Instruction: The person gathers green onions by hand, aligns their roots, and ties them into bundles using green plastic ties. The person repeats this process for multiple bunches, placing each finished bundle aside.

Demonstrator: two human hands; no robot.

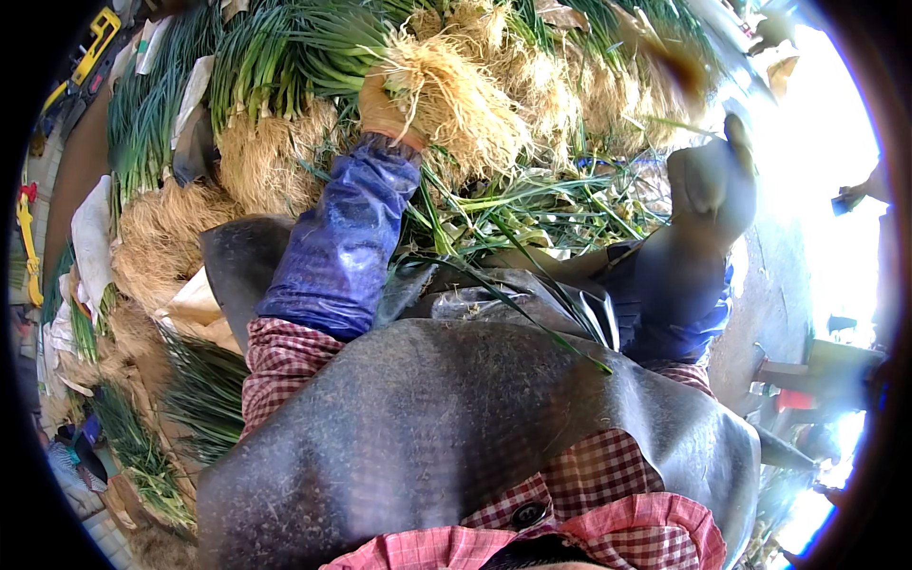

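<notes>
My left hand (380, 109), in a blue sleeve cover (347, 237), is closed around the stems of a spring onion bunch (356, 43) just behind its pale stringy roots (461, 95). The roots fan out to the right of my fingers, and the green leaves run up and left. My right hand (712, 185) is raised on the right, apart from the bunch. It is blurred, so its fingers and anything in them are unclear. A thin pale green strip shows close by it. Loose green leaves and trimmings (560, 209) lie between my hands.
Several rooted spring onion bunches (271, 161) lie across the far side and down the left. A dark apron (427, 408) covers my lap, with a few leaves hanging over its far edge. Yellow tool-like objects (28, 242) stand at the far left. Bright glare fills the right.
</notes>
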